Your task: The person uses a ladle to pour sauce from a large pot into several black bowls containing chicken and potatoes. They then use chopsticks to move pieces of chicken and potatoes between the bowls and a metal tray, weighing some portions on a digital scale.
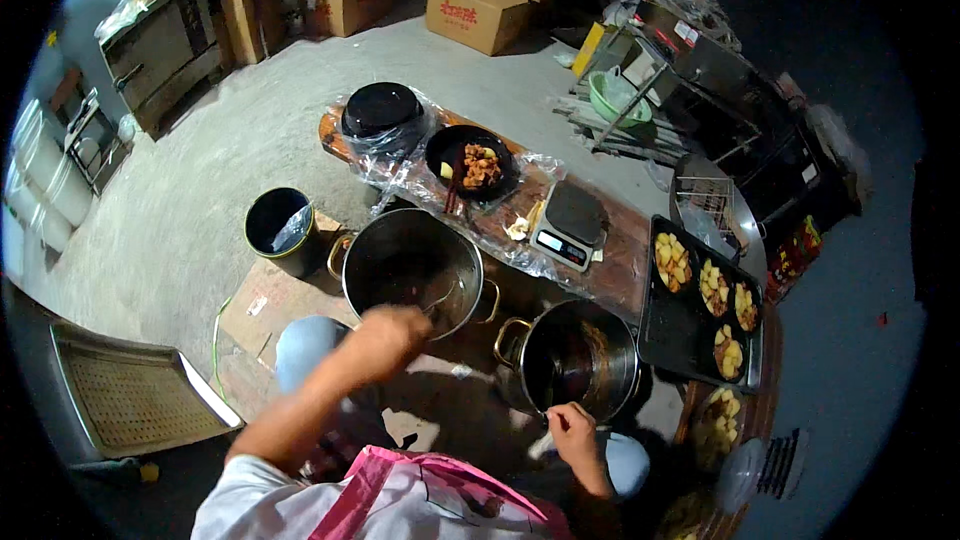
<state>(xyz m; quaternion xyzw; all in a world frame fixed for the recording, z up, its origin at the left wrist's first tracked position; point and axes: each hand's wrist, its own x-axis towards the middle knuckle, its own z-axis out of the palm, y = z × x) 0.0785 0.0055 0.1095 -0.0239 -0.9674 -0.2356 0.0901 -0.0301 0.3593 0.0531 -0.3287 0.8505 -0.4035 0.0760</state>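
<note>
My left hand (394, 341), slightly blurred, is closed over the near rim of a large metal pot (356, 262) with brass-coloured handles. A thin metal utensil (448, 296) runs from the fist into this pot, which looks mostly bare inside. At the near rim of a second metal pot (634, 390) is my right hand (574, 427), its thumb and fingers drawn together. Whether it pinches the rim or a thin handle cannot be made out. Dark, shiny liquid (574, 367) lies in the second pot.
Beyond the pots, a wooden bench (619, 240) bears a digital scale (574, 217), a black bowl (442, 142) of browned food with chopsticks, and plastic-wrapped black bowls (382, 111). A black tray (667, 337) with portioned food stands right. A bucket (255, 221) stands left, a woven tray (127, 390) lower left.
</note>
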